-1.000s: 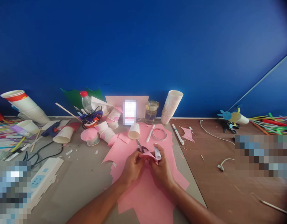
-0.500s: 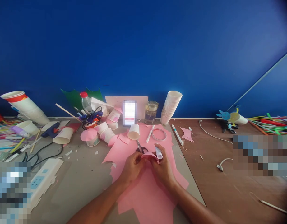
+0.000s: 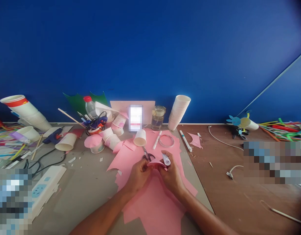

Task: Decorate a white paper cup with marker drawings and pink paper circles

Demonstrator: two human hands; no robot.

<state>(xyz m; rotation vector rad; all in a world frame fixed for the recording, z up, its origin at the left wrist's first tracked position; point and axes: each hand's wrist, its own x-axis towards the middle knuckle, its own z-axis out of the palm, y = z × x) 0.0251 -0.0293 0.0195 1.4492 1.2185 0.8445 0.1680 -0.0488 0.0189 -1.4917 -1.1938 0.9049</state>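
Between both hands is a small curved piece of pink paper (image 3: pixel 156 161). My left hand (image 3: pixel 138 174) pinches its left end. My right hand (image 3: pixel 172 174) grips its right end and also holds a short white tube (image 3: pixel 166 159), which looks like a marker or a glue stick, between thumb and fingers. Just beyond the hands lies a pair of dark-handled scissors (image 3: pixel 147 154), partly covered by the held paper. Large pink paper sheets (image 3: pixel 155 209) spread beneath my hands. A white paper cup (image 3: pixel 140 138) lies on its side past the scissors.
A white marker (image 3: pixel 157 140) and a clear ring (image 3: pixel 166 141) rest on the pink sheets. Behind them stand a lit phone (image 3: pixel 135 118), a glass jar (image 3: pixel 158 118) and a tall cup stack (image 3: pixel 179 112). To the left are decorated cups (image 3: pixel 106 137), a glue gun (image 3: pixel 52 136) and a power strip (image 3: pixel 46 189).
Both hands keep the same hold on the pink paper. The white tube has tilted slightly in my right hand. Otherwise the scene shifts only slightly with the camera.
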